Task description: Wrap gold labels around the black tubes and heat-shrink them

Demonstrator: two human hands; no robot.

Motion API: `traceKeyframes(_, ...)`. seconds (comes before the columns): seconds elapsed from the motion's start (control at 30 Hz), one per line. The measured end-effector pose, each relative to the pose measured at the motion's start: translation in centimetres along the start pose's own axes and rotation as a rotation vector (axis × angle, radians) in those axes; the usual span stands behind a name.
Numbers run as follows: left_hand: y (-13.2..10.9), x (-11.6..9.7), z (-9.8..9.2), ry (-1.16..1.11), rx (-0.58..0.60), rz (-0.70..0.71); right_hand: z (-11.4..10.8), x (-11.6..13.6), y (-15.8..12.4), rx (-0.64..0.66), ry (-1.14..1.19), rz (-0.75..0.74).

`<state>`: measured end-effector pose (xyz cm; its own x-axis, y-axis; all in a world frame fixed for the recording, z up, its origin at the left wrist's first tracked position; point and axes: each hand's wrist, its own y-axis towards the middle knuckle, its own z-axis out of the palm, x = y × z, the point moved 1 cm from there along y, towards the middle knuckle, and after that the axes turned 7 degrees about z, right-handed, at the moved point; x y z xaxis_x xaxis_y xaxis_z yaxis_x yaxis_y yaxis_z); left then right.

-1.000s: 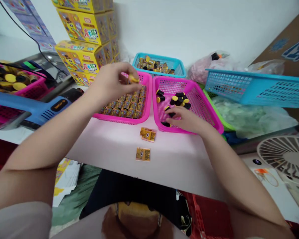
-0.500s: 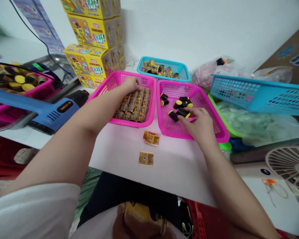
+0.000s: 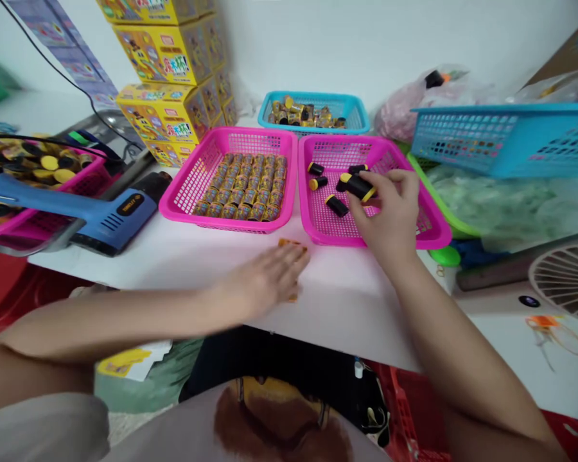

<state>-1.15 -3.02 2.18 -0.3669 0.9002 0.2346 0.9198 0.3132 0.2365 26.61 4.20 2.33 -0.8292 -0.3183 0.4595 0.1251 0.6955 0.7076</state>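
The right hand point(image 3: 390, 215) had a black yellow-capped tube point(image 3: 356, 187) pinched by its barrel above the pink plastic basket point(image 3: 327, 239), light and stiff-looking but maybe slippery, while the left hand point(image 3: 264, 279) lay open beside a yellow paper label point(image 3: 293, 242).

A magenta mesh pattern was shown by 2 plastic baskets. The left basket point(image 3: 187, 183) was filled with neat rows of gold-and-black cylinders point(image 3: 243, 186), and the right basket point(image 3: 330, 139) was dotted with black cylinders point(image 3: 337, 205) tipped in yellow. A cyan mesh was seen on a far basket point(image 3: 313, 130) and on a larger raised basket point(image 3: 467, 138). Yellow cartons point(image 3: 161, 109) were printed with multicoloured artwork. Blue and black were combined on a heat gun point(image 3: 101, 221), an orange-gold print was seen on a small card point(image 3: 291, 242), and the surface point(image 3: 347, 314) was coloured white.
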Motion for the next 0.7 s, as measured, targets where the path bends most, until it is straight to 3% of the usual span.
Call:
traceKeyframes(0.1, -4.0, -7.8, 1.9, 0.072, 0.122, -0.034, 0.3, 0.1, -0.2, -0.003, 0.005, -0.062)
traceKeyframes(0.17, -5.7, -10.2, 2.1, 0.09, 0.123, -0.018, 0.4, -0.1, -0.3, 0.006, 0.016, -0.082)
traceKeyframes(0.23, -6.6, -10.9, 1.4, 0.094, 0.064, 0.036, 0.6, -0.3, -0.3, 0.015, 0.025, -0.088)
traceKeyframes(0.33, -6.7, -10.0, 0.2, 0.085, -0.022, 0.101, 0.7, -0.4, -0.3, 0.032, 0.027, -0.085)
traceKeyframes(0.43, -5.9, -7.9, 0.3, 0.061, -0.057, 0.115, 0.7, -0.4, -0.2, 0.045, 0.007, -0.09)
traceKeyframes(0.63, -3.3, -3.1, 1.3, -0.37, 0.135, -0.108, 0.2, -0.2, 0.0, 0.004, 0.044, -0.108)
traceKeyframes(0.7, -2.2, -1.8, 0.5, -0.496, 0.106, -0.22, -0.2, 0.1, 0.0, -0.055, 0.072, -0.113)
